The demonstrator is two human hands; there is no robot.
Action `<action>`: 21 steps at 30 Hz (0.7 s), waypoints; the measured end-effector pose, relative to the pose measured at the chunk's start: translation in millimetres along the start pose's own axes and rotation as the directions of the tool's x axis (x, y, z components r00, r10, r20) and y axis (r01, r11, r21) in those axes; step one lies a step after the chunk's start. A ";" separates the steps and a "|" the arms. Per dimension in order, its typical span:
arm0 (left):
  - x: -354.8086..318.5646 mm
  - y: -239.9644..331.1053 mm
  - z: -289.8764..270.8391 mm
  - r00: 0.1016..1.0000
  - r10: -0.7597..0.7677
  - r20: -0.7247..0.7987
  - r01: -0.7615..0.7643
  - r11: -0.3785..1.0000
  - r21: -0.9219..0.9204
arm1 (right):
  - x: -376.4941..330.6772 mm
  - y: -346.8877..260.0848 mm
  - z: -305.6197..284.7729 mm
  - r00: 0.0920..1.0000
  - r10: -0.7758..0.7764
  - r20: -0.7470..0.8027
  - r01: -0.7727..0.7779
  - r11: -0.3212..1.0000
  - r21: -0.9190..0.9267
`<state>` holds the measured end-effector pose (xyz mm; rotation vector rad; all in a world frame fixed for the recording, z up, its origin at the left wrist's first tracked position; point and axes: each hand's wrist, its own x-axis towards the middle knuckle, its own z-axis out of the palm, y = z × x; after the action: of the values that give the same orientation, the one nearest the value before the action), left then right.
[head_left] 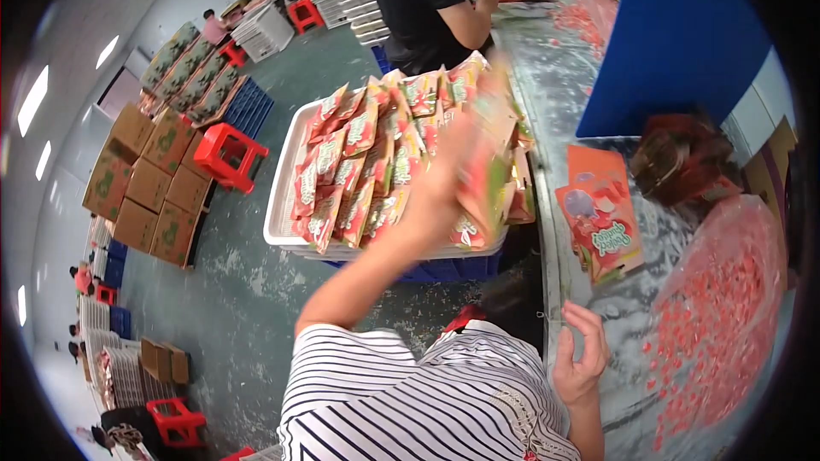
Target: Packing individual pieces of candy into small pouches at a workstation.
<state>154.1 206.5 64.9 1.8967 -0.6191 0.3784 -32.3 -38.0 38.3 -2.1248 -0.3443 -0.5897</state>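
Observation:
My left hand point(451, 149) reaches over a white tray point(278, 209) and is smeared by motion. A red and green snack pouch point(489, 179), equally blurred, is in its fingers. Rows of similar filled pouches point(360, 130) lean against each other in the tray. My right hand point(581, 357) is at the table's near edge, thumb and fingers apart, holding nothing. Just beyond it, a small stack of flat pouches point(603, 220) lies on the table point(559, 85).
A clear bag of small red pieces point(722, 316) spills onto the table at right. Behind it are a brown plastic bag point(683, 158) and a blue panel point(675, 43). A co-worker in black point(418, 8) stands past the tray. Red stools point(229, 156) and cartons point(147, 188) are at left.

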 end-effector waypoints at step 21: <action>-4.9 -218.2 -163.2 0.961 -0.072 -0.267 0.241 0.695 0.677 | -97.3 100.0 -7.0 0.541 0.841 -0.018 -0.758 0.497 0.422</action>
<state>279.8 425.3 -38.1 2.5717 -0.1389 0.7898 -72.3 -104.1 -78.0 -1.5609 0.6433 -0.1545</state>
